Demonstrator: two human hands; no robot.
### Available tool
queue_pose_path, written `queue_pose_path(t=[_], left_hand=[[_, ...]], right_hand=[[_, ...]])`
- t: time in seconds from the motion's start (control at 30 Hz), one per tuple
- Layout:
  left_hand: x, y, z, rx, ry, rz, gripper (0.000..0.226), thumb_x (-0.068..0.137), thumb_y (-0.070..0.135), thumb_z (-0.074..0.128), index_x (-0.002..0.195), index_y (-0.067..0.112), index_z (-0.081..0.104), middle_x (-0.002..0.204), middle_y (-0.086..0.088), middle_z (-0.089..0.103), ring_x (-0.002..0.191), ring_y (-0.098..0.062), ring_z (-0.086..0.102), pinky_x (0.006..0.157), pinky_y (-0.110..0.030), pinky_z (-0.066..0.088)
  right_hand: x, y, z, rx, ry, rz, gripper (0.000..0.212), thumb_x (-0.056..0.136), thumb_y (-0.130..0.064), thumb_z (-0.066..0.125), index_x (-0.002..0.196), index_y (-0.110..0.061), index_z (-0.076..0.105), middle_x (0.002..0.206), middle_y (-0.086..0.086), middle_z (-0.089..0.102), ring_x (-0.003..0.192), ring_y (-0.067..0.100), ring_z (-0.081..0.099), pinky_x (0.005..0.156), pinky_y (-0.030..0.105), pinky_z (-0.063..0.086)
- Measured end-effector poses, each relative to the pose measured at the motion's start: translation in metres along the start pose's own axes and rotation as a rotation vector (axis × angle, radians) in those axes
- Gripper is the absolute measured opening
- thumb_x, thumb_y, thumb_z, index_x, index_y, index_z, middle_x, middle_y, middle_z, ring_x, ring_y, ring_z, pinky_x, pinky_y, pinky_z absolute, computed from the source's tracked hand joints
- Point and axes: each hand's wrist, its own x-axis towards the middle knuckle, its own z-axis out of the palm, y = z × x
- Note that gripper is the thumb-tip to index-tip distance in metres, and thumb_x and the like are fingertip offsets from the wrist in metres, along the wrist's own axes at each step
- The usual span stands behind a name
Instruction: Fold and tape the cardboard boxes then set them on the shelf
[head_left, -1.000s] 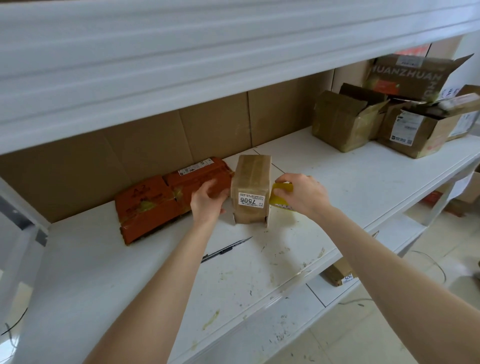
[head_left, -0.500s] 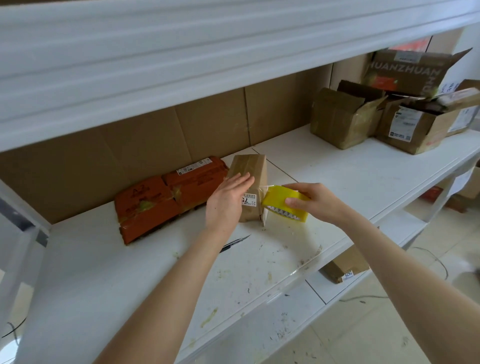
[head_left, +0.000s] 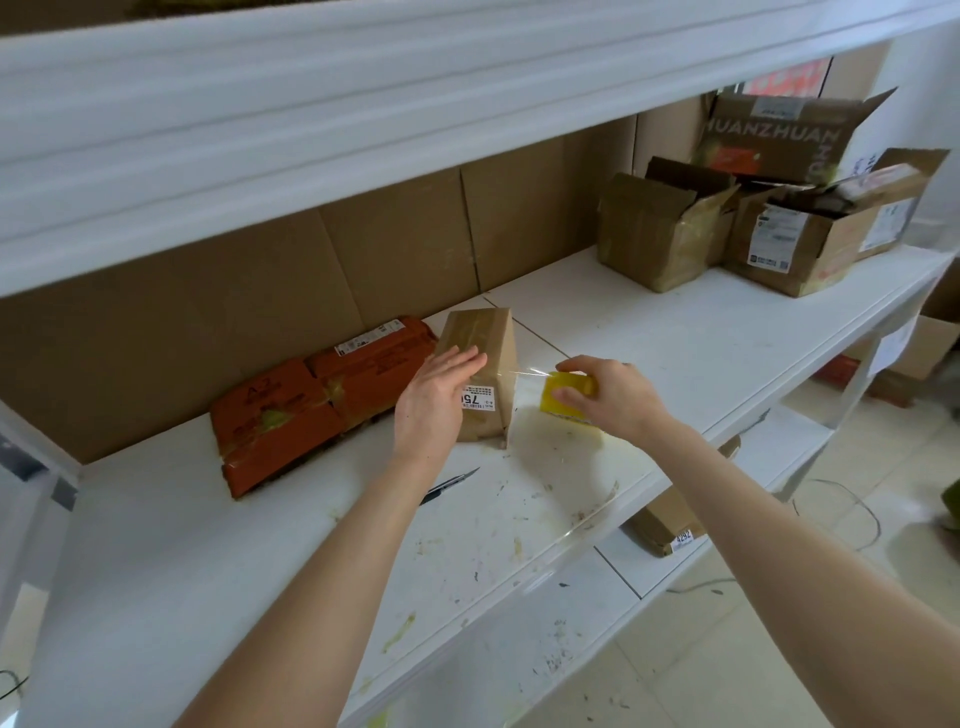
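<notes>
The left hand (head_left: 436, 400) pressed flat, fingers straight, on the small box (head_left: 501, 364) standing mid-shelf (head_left: 675, 338), while the right hand (head_left: 608, 397) gripped the yellow tape dispenser (head_left: 558, 397) just right of it, tape (head_left: 530, 372) stretched between, and a harder pull could well have tipped that light box rightward or creased the tape.

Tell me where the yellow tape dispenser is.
In the head view, the yellow tape dispenser is centre-right, gripped by the right hand just right of the upright brown box on the white shelf.
</notes>
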Motion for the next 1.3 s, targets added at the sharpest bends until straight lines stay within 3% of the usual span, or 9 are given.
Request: queue_pose_path(t=[0.13,0.3,0.43,0.57,0.63,0.73,0.93,1.07,1.3], left_hand=[[0.001,0.002,-0.006,0.024,-0.056,-0.069,0.038,0.094,0.001,0.052,0.124,0.021,0.063,0.141,-0.002,0.050,0.134,-0.016,0.042,0.104,-0.018,0.030],[-0.008,0.005,-0.023,0.134,-0.060,-0.025,0.052,0.094,0.004,0.053,0.140,0.026,0.046,0.149,-0.003,0.040,0.139,-0.017,0.033,0.105,-0.027,0.034],[-0.047,-0.005,-0.032,0.287,0.099,-0.023,0.036,0.087,0.006,0.057,0.121,0.018,0.060,0.118,0.000,0.059,0.100,-0.020,0.061,0.071,-0.030,0.051],[-0.086,-0.024,-0.023,0.474,-0.327,-0.347,0.029,0.093,0.034,0.053,0.120,0.026,0.057,0.119,0.005,0.053,0.115,-0.016,0.051,0.085,-0.034,0.047],[-0.094,-0.029,-0.021,0.501,-0.419,-0.421,0.027,0.092,0.041,0.054,0.115,0.027,0.061,0.117,0.005,0.053,0.116,-0.015,0.049,0.086,-0.033,0.045],[-0.097,-0.025,-0.022,0.502,-0.379,-0.424,0.017,0.095,0.035,0.051,0.101,0.024,0.063,0.106,0.005,0.057,0.105,-0.016,0.054,0.076,-0.031,0.044],[-0.091,0.027,-0.028,0.338,-0.197,-0.338,0.009,0.097,0.029,0.047,0.094,0.022,0.042,0.084,0.004,0.064,0.076,-0.024,0.058,0.059,-0.032,0.034],[-0.080,0.067,-0.034,0.270,-0.053,-0.180,0.017,0.099,0.031,0.044,0.103,0.019,0.055,0.084,0.007,0.062,0.074,-0.020,0.058,0.059,-0.032,0.040],[-0.055,0.083,-0.021,0.325,-0.073,-0.205,0.029,0.100,0.020,0.042,0.125,0.024,0.055,0.107,0.003,0.058,0.090,-0.020,0.059,0.063,-0.030,0.041]], right_hand=[[0.000,-0.005,0.007,0.034,0.014,0.019,0.033,0.094,-0.044,0.052,0.126,-0.043,0.054,0.108,-0.001,0.060,0.091,0.016,0.047,0.072,0.029,0.043],[0.003,-0.012,0.010,0.020,0.003,0.037,0.029,0.092,-0.044,0.055,0.121,-0.045,0.058,0.104,-0.001,0.059,0.090,0.017,0.047,0.071,0.029,0.043],[0.002,-0.016,0.012,0.030,0.012,0.049,0.027,0.091,-0.042,0.056,0.118,-0.044,0.060,0.102,-0.002,0.056,0.092,0.019,0.049,0.072,0.030,0.045],[0.001,-0.022,0.012,0.048,0.036,0.053,0.028,0.088,-0.039,0.056,0.114,-0.044,0.063,0.097,-0.005,0.057,0.094,0.021,0.052,0.076,0.034,0.051],[0.002,-0.022,0.012,0.051,0.037,0.043,0.028,0.087,-0.039,0.056,0.114,-0.043,0.064,0.095,-0.006,0.056,0.090,0.018,0.049,0.072,0.030,0.047],[0.004,-0.022,0.011,0.054,0.031,0.053,0.027,0.089,-0.040,0.054,0.114,-0.044,0.063,0.096,-0.006,0.057,0.089,0.018,0.048,0.069,0.028,0.044],[0.006,-0.021,0.007,0.113,0.056,0.094,0.025,0.095,-0.046,0.047,0.110,-0.043,0.067,0.100,-0.009,0.060,0.087,0.016,0.048,0.058,0.024,0.038],[0.006,-0.022,0.007,0.139,0.091,0.116,0.024,0.094,-0.043,0.049,0.106,-0.041,0.070,0.098,-0.009,0.060,0.086,0.017,0.051,0.055,0.023,0.037],[0.004,-0.029,0.012,0.127,0.162,0.212,0.018,0.090,-0.043,0.053,0.095,-0.042,0.071,0.094,-0.006,0.063,0.085,0.022,0.060,0.067,0.030,0.054]])
